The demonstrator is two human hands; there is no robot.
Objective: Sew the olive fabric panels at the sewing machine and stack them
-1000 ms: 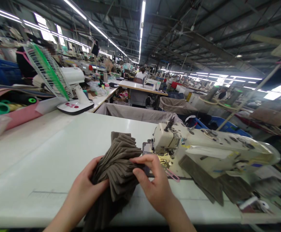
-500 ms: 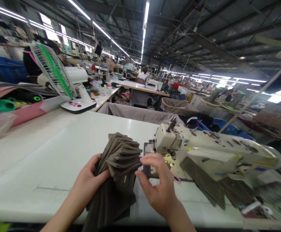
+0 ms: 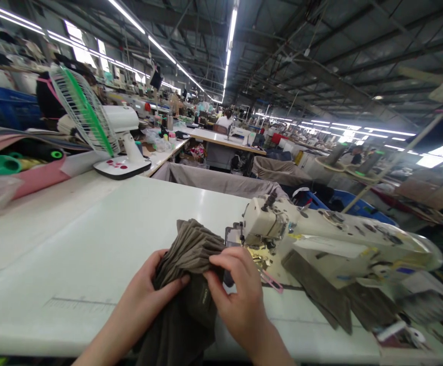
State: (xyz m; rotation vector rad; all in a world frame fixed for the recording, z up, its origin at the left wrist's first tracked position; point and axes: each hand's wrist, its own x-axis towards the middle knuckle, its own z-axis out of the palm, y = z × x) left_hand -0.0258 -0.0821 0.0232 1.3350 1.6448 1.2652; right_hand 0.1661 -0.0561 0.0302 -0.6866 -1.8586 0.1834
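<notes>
A fanned stack of grey-brown fabric pieces (image 3: 191,249) rests on the white table (image 3: 92,239) just left of the sewing machine (image 3: 320,239). My left hand (image 3: 145,300) grips the stack's left side, thumb pressed on top. My right hand (image 3: 236,295) closes on the stack's right edge, fingers pinching the upper pieces beside the machine's needle area (image 3: 257,254). The lower pieces hang down toward the table's near edge.
A white and green desk fan (image 3: 103,127) stands at the back left beside pink fabric and green thread cones (image 3: 4,163). More grey fabric pieces (image 3: 313,284) lie under the machine arm. Cloth bins (image 3: 221,178) and further workstations with people stretch behind.
My right hand has moved left from beside the machine's foot onto the stack's right edge, and both hands have squeezed the fanned pieces closer together.
</notes>
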